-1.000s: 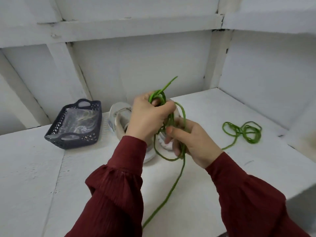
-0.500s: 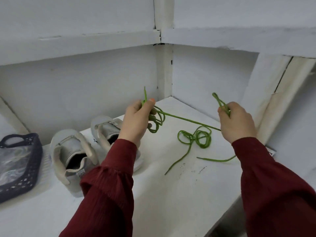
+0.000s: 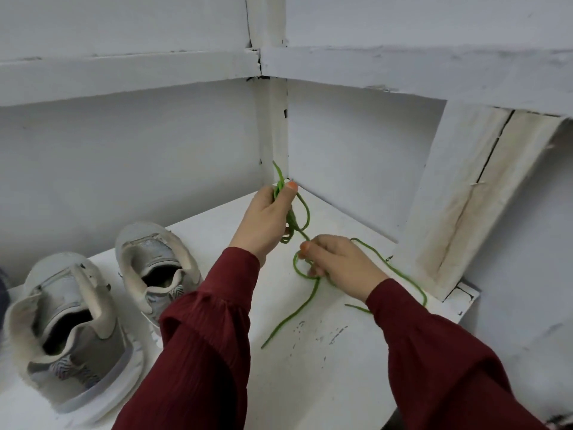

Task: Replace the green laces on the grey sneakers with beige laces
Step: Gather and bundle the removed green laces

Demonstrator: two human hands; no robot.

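Observation:
Two grey sneakers stand on the white shelf at the left, heels towards me, the nearer sneaker (image 3: 71, 330) and the farther sneaker (image 3: 158, 268); no laces show in them. My left hand (image 3: 266, 221) is raised over the shelf corner and grips a bundle of looped green lace (image 3: 299, 221). My right hand (image 3: 341, 265) is lower, just right of it, and pinches the green lace where it runs down from the bundle. A second green lace (image 3: 400, 274) lies under and behind my right wrist, and a green tail (image 3: 291, 318) trails on the shelf.
The white shelf (image 3: 310, 367) ends in a corner with walls behind and to the right. A white slanted board (image 3: 471, 200) leans at the right. A dark edge of a basket (image 3: 3, 293) shows at the far left. The shelf's front edge runs at the lower right.
My right hand has come in from the far right and down to the lace close under my left hand. The view has turned further right, so the basket is almost out of sight.

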